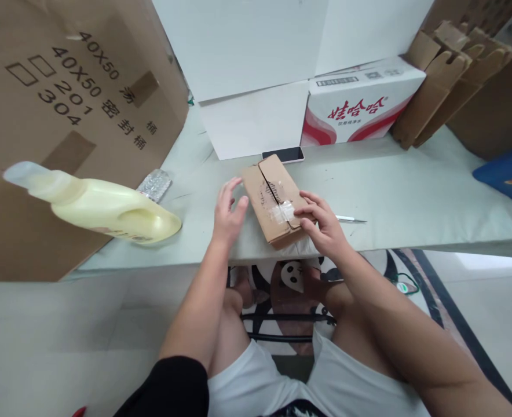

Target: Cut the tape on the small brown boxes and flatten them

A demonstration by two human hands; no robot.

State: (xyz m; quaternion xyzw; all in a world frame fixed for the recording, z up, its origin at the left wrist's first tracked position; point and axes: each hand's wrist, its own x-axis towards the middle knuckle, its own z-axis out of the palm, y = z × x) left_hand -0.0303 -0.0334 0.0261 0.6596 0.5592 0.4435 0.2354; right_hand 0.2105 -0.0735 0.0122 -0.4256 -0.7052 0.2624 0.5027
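One carton (262, 200) lies between a spread left hand (229, 215) (just beside) and spread right hand (325, 229) touching it.

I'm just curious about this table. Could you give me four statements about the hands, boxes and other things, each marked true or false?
1. The right hand touches the small cardboard box. True.
2. The smartphone lies on top of that box. False: it lies on the table, behind the box.
3. The pale yellow bottle is left of the box. True.
4. The small cardboard box is open. False: it is closed, with clear tape across its top.
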